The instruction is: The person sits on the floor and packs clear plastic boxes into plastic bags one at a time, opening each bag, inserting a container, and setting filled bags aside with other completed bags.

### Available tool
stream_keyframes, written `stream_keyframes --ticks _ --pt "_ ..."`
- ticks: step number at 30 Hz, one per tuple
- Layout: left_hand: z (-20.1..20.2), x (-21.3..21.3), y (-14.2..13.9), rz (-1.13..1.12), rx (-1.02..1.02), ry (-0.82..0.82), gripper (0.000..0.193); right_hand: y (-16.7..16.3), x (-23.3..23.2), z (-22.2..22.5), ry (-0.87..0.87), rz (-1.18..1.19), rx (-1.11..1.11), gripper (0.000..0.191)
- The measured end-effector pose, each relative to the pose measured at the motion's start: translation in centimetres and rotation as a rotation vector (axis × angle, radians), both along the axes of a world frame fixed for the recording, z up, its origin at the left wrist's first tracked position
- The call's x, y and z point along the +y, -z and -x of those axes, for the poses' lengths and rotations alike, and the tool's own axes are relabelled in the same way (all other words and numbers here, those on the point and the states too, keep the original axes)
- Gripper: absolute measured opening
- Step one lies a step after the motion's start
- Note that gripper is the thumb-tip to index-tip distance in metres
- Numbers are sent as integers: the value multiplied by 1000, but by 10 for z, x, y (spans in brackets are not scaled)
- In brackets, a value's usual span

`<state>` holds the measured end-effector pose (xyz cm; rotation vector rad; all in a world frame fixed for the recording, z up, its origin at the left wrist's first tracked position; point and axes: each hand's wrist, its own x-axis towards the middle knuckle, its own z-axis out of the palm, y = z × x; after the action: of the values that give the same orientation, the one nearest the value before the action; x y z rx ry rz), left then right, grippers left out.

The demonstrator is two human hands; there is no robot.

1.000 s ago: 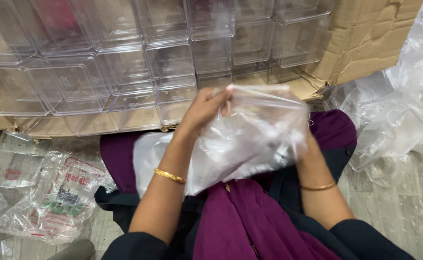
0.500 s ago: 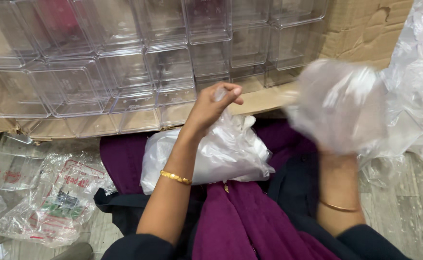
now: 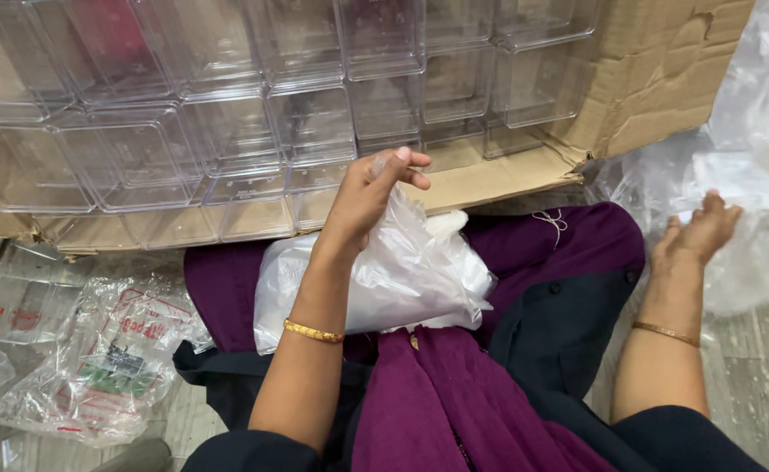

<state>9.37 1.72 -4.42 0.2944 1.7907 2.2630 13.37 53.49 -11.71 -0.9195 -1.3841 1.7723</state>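
- Cardboard carton (image 3: 647, 79) lies on its side across the top of my view, packed with clear plastic boxes (image 3: 227, 131); its lower flap (image 3: 489, 179) runs just above the lap.
- Flap edge sits close behind the left hand (image 3: 368, 194); little room upward there.
- Left of the lap: printed plastic bags (image 3: 104, 358) on the grey floor (image 3: 743, 350), near the knee, not touching the arm.
- Right of the lap: a heap of crumpled clear plastic (image 3: 751, 175) fills the corner up to the carton's side.
- Open room: the purple fabric (image 3: 454, 402) of the lap between both forearms.
- Left hand: fingers pinched together on the top of a clear plastic bag (image 3: 384, 280), gripping it. The bag hangs from the pinch and rests on the lap; white contents show inside, kind not discernible.
- Gold bangle (image 3: 313, 331) on the left wrist, just beside the bag's lower edge.
- Right hand (image 3: 697, 234): fingers spread, released, holding nothing; fingertips touch or nearly touch the plastic heap — I cannot tell which.
- The two hands are well apart.
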Motion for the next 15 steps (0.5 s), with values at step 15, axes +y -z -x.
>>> stream_keyframes --ticks 15 --pt "-14 -16 -25 -396 -68 54 53 -96 -324 27 -1491 -183 7 43"
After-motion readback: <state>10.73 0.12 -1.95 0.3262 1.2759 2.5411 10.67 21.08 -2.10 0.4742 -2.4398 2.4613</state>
